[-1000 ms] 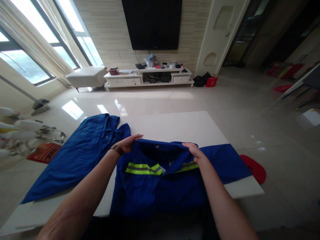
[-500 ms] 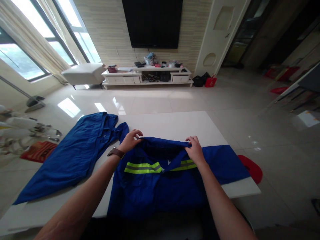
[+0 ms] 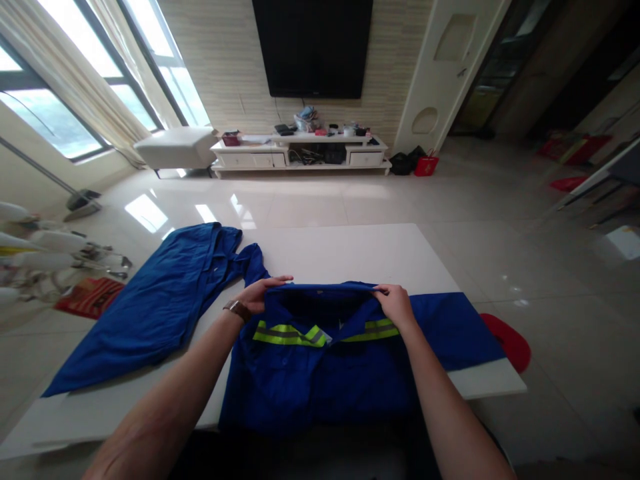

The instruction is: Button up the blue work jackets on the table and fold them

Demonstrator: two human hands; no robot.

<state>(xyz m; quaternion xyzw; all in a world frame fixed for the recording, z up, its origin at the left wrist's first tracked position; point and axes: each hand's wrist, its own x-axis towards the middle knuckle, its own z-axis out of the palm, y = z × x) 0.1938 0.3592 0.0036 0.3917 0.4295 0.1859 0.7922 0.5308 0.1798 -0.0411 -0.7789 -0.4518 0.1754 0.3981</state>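
Observation:
A blue work jacket [image 3: 285, 383] with yellow-green and grey reflective strips lies on the white table [image 3: 345, 250], its collar toward the far side. My left hand [image 3: 259, 293], with a brown-strapped watch at the wrist, holds the left end of the collar, its fingers stretched along the edge. At the collar's right end, my right hand [image 3: 395, 302] pinches the cloth between thumb and fingers. Between both hands the collar edge is drawn nearly straight and raised. One sleeve spreads out to the right. Part of the jacket's lower end is in dark shadow near my body.
Blue trousers [image 3: 150, 307] lie across the table's left side. A red stool [image 3: 507, 340] shows beyond the right edge. On the floor at left are a red bag [image 3: 90, 298] and white rolls. A low TV cabinet [image 3: 300, 159] stands at the far wall.
The collar has been turned up and pulled straighter between my hands. My left hand's fingers have flattened along it, and the right hand has shifted slightly. The view has turned a little left.

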